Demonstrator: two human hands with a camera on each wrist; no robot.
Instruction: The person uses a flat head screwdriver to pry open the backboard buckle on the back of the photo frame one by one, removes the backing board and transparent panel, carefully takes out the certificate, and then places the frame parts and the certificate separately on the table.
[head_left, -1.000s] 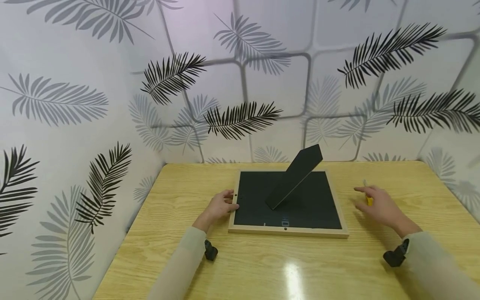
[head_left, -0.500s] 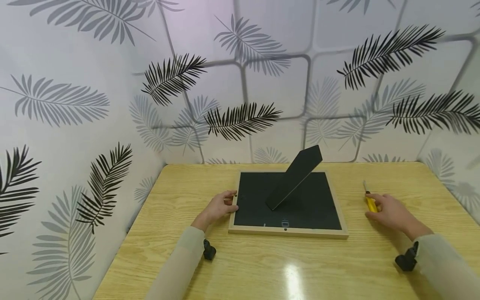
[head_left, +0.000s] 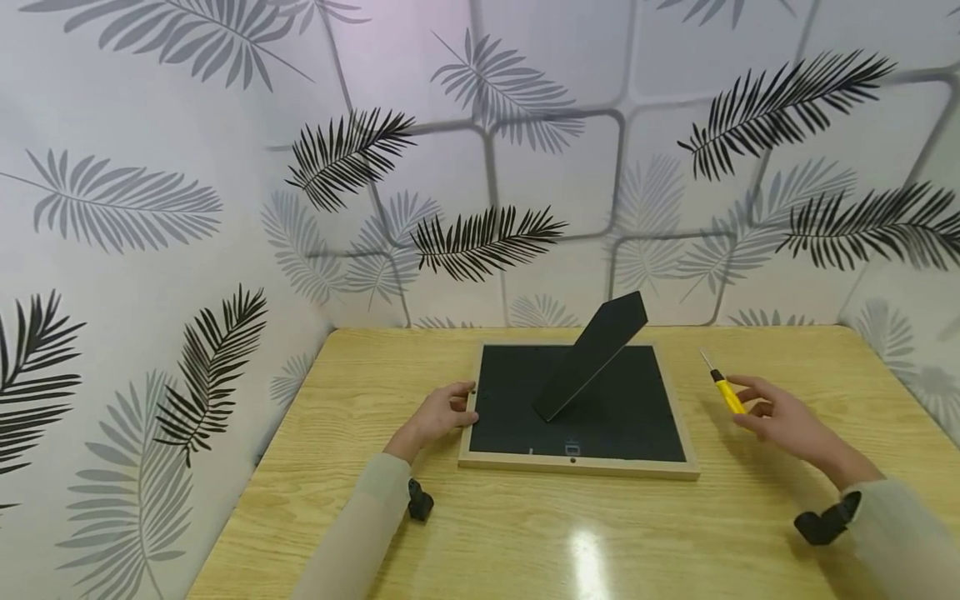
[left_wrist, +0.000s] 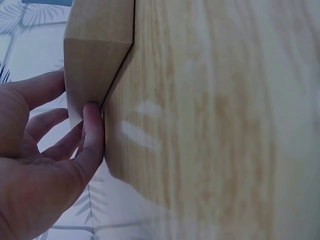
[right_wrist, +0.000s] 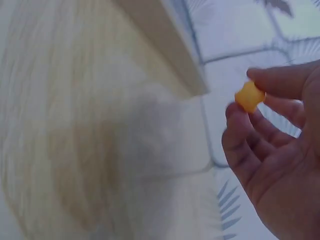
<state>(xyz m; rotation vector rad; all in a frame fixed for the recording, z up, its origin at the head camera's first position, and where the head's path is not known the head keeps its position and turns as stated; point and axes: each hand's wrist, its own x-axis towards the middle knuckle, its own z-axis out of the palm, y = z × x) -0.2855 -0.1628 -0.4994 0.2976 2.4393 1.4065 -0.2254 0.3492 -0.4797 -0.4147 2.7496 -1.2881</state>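
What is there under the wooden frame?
The wooden frame lies on the table, which shows around it. The frame's underside, and the part of the table beneath, are covered; whether anything else is there, I cannot tell.

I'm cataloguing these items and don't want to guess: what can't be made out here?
Front of the frame, head view: turned down toward the table.
Tip shape of the screwdriver, head view: too small.
Screwdriver shaft, right wrist view: hidden behind its yellow handle.
Pale mark on the black back panel, head view: too small to read.
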